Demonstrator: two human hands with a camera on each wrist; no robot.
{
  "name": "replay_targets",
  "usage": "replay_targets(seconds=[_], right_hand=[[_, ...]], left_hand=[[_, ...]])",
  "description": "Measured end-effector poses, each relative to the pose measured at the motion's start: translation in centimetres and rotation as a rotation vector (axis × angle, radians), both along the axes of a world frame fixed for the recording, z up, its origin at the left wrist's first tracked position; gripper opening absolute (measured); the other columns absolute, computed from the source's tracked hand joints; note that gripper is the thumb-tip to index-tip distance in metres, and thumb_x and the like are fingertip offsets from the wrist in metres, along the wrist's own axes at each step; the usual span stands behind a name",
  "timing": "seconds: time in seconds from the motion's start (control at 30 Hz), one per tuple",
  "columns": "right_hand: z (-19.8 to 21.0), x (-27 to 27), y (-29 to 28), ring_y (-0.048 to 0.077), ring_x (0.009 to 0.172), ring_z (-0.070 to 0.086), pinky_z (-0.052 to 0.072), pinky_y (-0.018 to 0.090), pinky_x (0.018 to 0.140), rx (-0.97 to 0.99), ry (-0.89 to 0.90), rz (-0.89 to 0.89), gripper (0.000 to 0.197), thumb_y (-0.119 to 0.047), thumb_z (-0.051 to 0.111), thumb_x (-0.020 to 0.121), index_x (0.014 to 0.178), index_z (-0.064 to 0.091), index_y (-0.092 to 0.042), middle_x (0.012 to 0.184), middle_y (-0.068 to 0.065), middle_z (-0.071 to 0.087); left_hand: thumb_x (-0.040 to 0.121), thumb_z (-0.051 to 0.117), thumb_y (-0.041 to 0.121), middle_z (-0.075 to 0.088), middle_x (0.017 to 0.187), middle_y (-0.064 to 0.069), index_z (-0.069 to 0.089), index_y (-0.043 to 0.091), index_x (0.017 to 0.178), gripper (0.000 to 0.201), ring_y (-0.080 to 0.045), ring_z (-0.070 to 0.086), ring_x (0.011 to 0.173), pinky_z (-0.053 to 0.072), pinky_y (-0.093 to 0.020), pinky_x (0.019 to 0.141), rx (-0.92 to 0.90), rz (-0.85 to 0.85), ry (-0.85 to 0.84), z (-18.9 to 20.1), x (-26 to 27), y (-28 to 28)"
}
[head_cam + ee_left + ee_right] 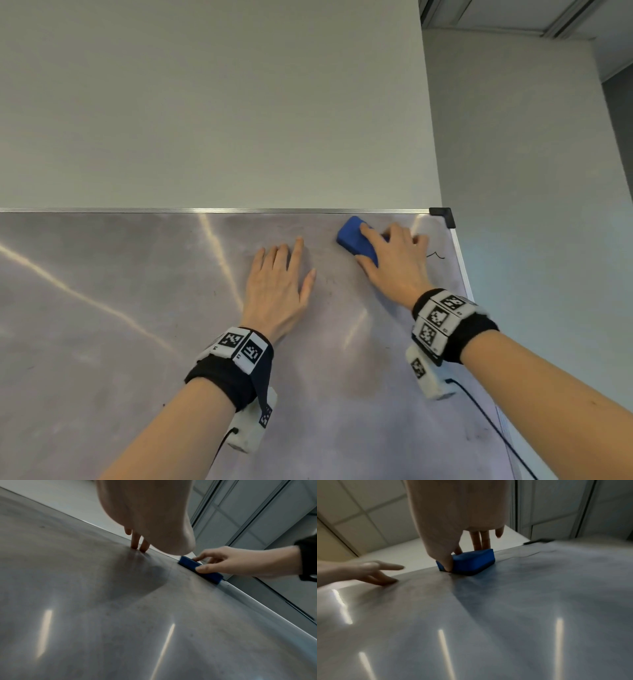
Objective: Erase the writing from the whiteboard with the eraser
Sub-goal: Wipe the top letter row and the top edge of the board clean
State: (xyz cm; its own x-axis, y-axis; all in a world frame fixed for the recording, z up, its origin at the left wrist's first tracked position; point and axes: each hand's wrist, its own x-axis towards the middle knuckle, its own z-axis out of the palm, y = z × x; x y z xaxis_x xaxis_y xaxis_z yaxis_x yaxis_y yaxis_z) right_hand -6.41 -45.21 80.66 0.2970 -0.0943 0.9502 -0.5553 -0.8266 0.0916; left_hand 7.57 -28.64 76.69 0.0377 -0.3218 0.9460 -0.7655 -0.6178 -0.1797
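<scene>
Near the upper right of the head view, the right hand (394,260) grips the blue eraser (356,240), pressed to the whiteboard (137,308) under its top rail. The left hand (277,287) rests spread flat, bracing. A black squiggle (435,255) sits right of the knuckles; a short stroke could miss it, or the eraser may catch the corner cap (442,215).

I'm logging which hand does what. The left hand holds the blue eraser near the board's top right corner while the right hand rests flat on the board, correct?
Not quite: the hands are swapped. In the head view the right hand holds the blue eraser near the top right corner of the board, and the left hand rests flat on the board.
</scene>
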Motion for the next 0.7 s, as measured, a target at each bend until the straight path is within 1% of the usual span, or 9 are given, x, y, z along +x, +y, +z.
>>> replay_targets(seconds=[0.07,0.13,0.23,0.33,0.4,0.47,0.53,0.6,0.7], right_hand=[[-1.0,-2.4,-2.8,0.03,0.099,0.046,0.027,0.041,0.085,0.088,-0.092,-0.055,0.052,-0.047,0.047,0.093,0.139,0.037,-0.027,0.108,0.013,0.048],[-2.1,-4.3,-4.7,0.031,0.095,0.046,0.027,0.042,0.084,0.215,-0.216,-0.068,0.05,-0.044,0.05,0.092,0.137,0.042,-0.024,0.103,0.014,0.047],[-2.2,-4.2,-4.1,0.032,0.094,0.046,0.028,0.042,0.084,0.322,-0.265,-0.123,0.047,-0.043,0.048,0.092,0.132,0.043,-0.02,0.103,0.014,0.047],[-1.3,-0.8,-0.5,0.033,0.103,0.045,0.026,0.044,0.086,0.304,-0.225,-0.074,0.045,-0.043,0.046,0.092,0.13,0.041,-0.02,0.112,0.016,0.048],[-1.1,1.7,2.2,0.032,0.104,0.043,0.024,0.042,0.084,0.222,-0.163,-0.021,0.048,-0.043,0.046,0.093,0.134,0.039,-0.021,0.114,0.015,0.047],[-0.7,2.7,3.6,0.03,0.104,0.042,0.025,0.04,0.083,0.132,-0.083,0.0,0.051,-0.044,0.044,0.094,0.139,0.035,-0.022,0.114,0.012,0.045],[-0.3,1.8,3.0,0.028,0.103,0.043,0.026,0.04,0.083,0.061,-0.008,0.003,0.052,-0.046,0.045,0.094,0.141,0.034,-0.025,0.112,0.01,0.046],[-0.5,-0.2,0.8,0.029,0.102,0.045,0.027,0.041,0.084,0.055,0.005,-0.011,0.052,-0.047,0.046,0.094,0.14,0.035,-0.026,0.111,0.011,0.047],[-2.2,-3.9,-3.4,0.032,0.101,0.047,0.028,0.041,0.084,0.207,-0.155,-0.055,0.05,-0.046,0.05,0.092,0.136,0.04,-0.024,0.108,0.015,0.049]], left_hand=[[0.097,0.017,0.047,0.057,0.12,-0.012,0.036,0.006,0.146,0.066,-0.031,0.052,0.112,0.033,-0.046,0.108,-0.002,0.001,-0.004,0.0,0.0,0.0],[0.097,0.015,0.048,0.057,0.12,-0.011,0.036,0.007,0.147,0.067,-0.03,0.052,0.112,0.032,-0.045,0.108,-0.005,0.008,0.004,-0.1,0.0,-0.1],[0.097,0.015,0.048,0.057,0.119,-0.011,0.036,0.008,0.147,0.068,-0.031,0.051,0.111,0.031,-0.044,0.107,-0.011,0.009,0.012,0.0,-0.2,-0.1],[0.097,0.016,0.048,0.059,0.116,-0.012,0.037,0.007,0.146,0.067,-0.031,0.053,0.108,0.032,-0.044,0.106,-0.01,0.011,0.011,0.2,-0.4,0.0],[0.096,0.017,0.047,0.06,0.114,-0.012,0.039,0.006,0.145,0.067,-0.031,0.055,0.105,0.034,-0.045,0.105,-0.003,0.002,0.014,0.4,-0.4,0.2],[0.097,0.017,0.047,0.061,0.112,-0.012,0.04,0.005,0.144,0.067,-0.031,0.056,0.104,0.035,-0.046,0.104,-0.003,-0.005,0.005,0.4,-0.4,0.3],[0.097,0.017,0.047,0.061,0.113,-0.012,0.04,0.005,0.144,0.068,-0.031,0.056,0.105,0.035,-0.046,0.104,-0.002,-0.008,0.004,0.4,-0.4,0.4],[0.097,0.016,0.048,0.06,0.114,-0.012,0.038,0.006,0.145,0.068,-0.031,0.055,0.106,0.035,-0.046,0.105,0.006,-0.007,0.011,0.3,-0.4,0.4],[0.097,0.015,0.049,0.059,0.115,-0.011,0.037,0.006,0.145,0.068,-0.03,0.054,0.107,0.033,-0.044,0.105,0.013,-0.001,0.013,0.2,-0.4,0.4]])
